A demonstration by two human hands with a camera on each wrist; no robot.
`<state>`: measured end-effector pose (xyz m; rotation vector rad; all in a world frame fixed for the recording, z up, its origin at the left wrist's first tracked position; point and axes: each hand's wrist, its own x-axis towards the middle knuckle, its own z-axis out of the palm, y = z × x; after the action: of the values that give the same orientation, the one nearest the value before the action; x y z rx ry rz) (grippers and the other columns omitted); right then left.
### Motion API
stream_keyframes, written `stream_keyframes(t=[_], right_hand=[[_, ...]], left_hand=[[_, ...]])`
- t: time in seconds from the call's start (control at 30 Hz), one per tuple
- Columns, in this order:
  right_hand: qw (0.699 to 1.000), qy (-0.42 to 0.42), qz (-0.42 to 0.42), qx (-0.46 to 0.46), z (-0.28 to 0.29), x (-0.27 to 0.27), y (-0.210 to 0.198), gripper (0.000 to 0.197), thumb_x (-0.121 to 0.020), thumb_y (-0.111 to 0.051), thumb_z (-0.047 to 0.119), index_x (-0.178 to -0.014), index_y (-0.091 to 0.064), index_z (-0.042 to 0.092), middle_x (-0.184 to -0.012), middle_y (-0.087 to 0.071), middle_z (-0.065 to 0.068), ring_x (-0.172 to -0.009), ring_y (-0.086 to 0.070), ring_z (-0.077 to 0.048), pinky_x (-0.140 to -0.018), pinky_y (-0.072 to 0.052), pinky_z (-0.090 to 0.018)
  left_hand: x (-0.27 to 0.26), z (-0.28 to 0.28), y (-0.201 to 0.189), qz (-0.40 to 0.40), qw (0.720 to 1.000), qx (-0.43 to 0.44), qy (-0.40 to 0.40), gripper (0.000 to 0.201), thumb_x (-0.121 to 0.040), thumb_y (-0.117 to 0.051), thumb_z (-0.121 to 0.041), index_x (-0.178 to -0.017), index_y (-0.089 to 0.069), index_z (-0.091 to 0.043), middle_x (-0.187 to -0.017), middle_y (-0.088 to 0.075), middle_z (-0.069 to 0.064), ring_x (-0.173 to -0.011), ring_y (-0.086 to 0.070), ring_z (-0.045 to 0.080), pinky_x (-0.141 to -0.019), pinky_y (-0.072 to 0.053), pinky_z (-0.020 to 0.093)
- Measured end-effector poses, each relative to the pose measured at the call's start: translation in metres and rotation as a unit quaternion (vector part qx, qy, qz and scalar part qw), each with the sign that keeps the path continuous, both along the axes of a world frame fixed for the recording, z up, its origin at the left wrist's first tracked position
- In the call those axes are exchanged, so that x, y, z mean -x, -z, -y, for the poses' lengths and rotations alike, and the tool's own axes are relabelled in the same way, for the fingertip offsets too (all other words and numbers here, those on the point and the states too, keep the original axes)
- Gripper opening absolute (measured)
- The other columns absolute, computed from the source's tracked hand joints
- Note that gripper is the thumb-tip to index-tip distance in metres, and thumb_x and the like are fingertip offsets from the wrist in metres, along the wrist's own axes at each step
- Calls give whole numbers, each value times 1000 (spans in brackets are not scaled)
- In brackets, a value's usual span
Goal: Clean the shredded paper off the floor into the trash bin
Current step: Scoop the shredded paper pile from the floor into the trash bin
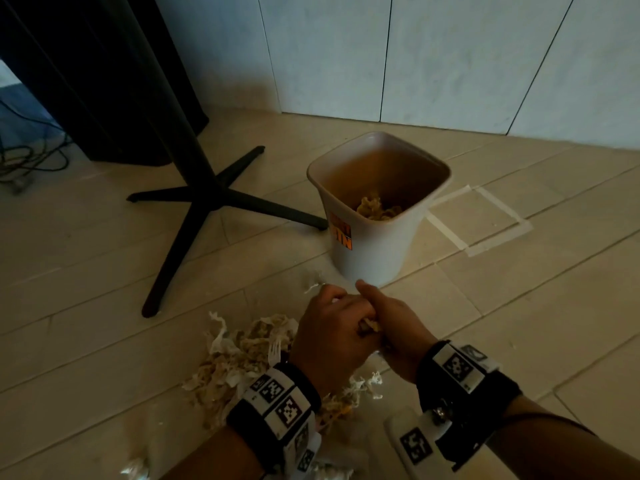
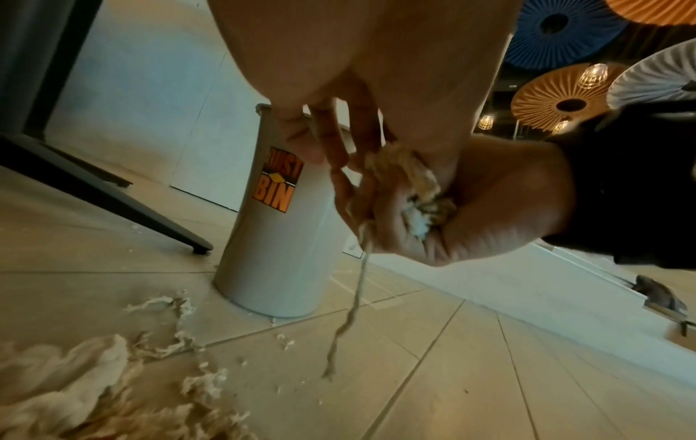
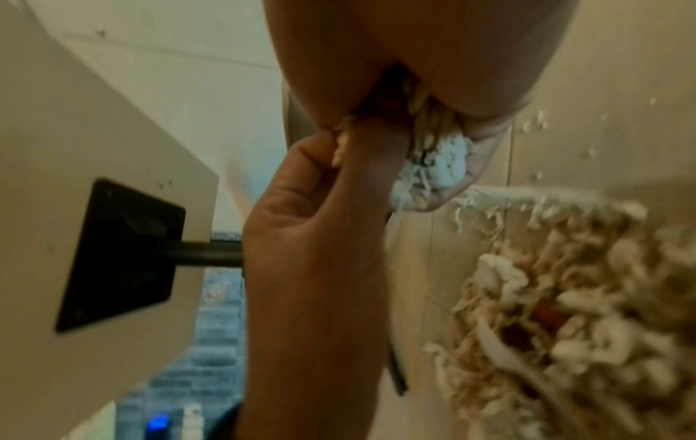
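Both hands pressed together, left hand [image 1: 329, 336] and right hand [image 1: 393, 323] cupped round a wad of shredded paper [image 1: 370, 325], fingers curled into it, one long strand dangling down in the left wrist view. Held low above the floor [image 1: 519, 306], just short of the trash bin [image 1: 374, 251]. Big messy pile of shreds [image 1: 239, 355] still lying on the tiles under the left wrist, with loose bits scattered around. Some paper already sitting inside the bin. Black table leg [image 1: 207, 192] just left of the bin, tape square [image 1: 485, 220] on the right.
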<state>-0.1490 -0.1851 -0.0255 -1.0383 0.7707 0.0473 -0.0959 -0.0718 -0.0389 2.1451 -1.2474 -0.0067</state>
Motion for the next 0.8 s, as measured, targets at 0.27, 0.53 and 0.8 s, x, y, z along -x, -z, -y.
stream_keyframes(t=[0.27,0.53,0.8], right_hand=[[984,-15,-61,167,27,-1,7,51,-91,-59,53,-71,-68,7,-49,-49,-3,-36,-38,-14,-40,-32,-22],[930,-72,23,359,52,-13,-51,57,-94,-46,60,-55,-50,19,-45,-42,6,-36,-34,-9,-40,-35,-18],[870,-123,145,455,77,-39,-132,40,-96,-57,41,-70,-62,12,-42,-45,9,-32,-35,-5,-33,-29,-16]], left_hand=[[-21,-22,9,-148,984,-62,82,50,-82,-49,-72,-130,-46,-55,-136,-35,-23,-125,-37,1,-100,-40,22],[-79,-28,55,-155,955,-254,-22,48,-84,-49,-61,-128,-52,-43,-133,-48,-8,-125,-40,17,-102,-41,36],[-78,-17,92,-192,890,-414,-1,65,-84,-57,-57,-143,-31,-46,-158,-16,-4,-143,-18,28,-114,-28,45]])
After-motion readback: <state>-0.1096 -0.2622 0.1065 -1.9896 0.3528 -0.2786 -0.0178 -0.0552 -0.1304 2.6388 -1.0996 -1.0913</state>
